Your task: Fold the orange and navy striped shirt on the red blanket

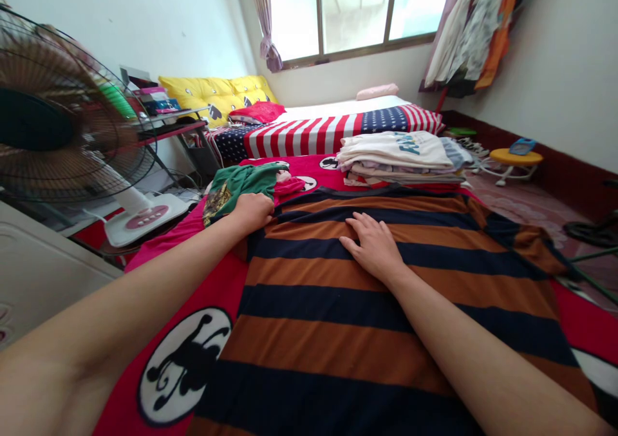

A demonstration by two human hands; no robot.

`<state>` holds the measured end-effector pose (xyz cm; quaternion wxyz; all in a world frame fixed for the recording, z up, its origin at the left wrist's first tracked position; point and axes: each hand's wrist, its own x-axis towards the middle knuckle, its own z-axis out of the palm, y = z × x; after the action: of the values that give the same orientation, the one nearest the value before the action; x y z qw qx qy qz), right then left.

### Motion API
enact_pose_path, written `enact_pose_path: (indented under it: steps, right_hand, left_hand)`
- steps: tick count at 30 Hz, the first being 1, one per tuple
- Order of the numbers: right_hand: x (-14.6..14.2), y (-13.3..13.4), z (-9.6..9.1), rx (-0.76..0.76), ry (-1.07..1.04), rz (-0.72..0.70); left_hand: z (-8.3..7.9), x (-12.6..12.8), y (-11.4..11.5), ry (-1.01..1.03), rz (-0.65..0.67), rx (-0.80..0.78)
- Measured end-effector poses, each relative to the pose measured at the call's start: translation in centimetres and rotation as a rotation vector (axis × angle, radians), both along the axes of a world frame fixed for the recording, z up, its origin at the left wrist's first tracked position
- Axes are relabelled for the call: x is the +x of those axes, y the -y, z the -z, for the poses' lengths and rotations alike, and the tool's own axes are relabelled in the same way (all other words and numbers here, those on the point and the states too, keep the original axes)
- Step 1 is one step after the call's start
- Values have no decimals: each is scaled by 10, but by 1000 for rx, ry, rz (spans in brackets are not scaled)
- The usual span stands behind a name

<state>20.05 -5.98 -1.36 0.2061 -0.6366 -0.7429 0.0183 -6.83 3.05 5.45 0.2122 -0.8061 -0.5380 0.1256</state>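
A brown and navy striped T-shirt (pixel 309 339) lies spread out before me, its collar toward the far side. My left hand (pixel 253 212) is closed on the shirt's left shoulder edge, with the fingertips mostly hidden. Flat on the upper chest of the shirt rests my right hand (pixel 375 243), fingers stretched out and a little apart. Just beyond my left hand is a crumpled green garment (pixel 246 185) with a printed patch. Behind the collar stands a stack of folded clothes (pixel 400 152), a white printed one on top.
The shirt lies on a red cloth (pixel 226 294) with white circles and black figures. At left stands an electric fan (pixel 145 214). Farther back is a bed with a flag-patterned cover (pixel 309 136); a yellow stool (pixel 515 157) stands at right, below hanging clothes (pixel 476 30).
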Motion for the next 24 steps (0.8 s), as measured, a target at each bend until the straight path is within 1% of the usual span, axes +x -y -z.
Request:
enact_pose_path:
  steps: [2,5,9,12,15,18,20,22,24]
  right_hand:
    - [0,0,0,2,-2,0]
    - [0,0,1,7,-5,-1]
    - [0,1,1,16,-1,-1]
    - [-1,1,1,17,2,4]
    - [-1,0,2,20,2,4]
    - [0,0,2,21,-2,6]
    - [0,0,2,16,-4,8]
    - [0,0,2,14,-4,6]
    - [0,-1,2,17,-5,3]
  left_hand:
    - [0,0,-1,3,18,24]
    - [-1,-7,-3,91,24,98]
    - [-3,-20,-12,212,-24,216]
    - [-1,-19,-19,208,-77,240]
    - [2,-7,-22,174,-137,215]
    - [4,15,-20,161,-162,194]
    - [4,33,-17,217,-106,222]
    - [4,51,-15,334,-21,249]
    - [5,68,-18,463,14,221]
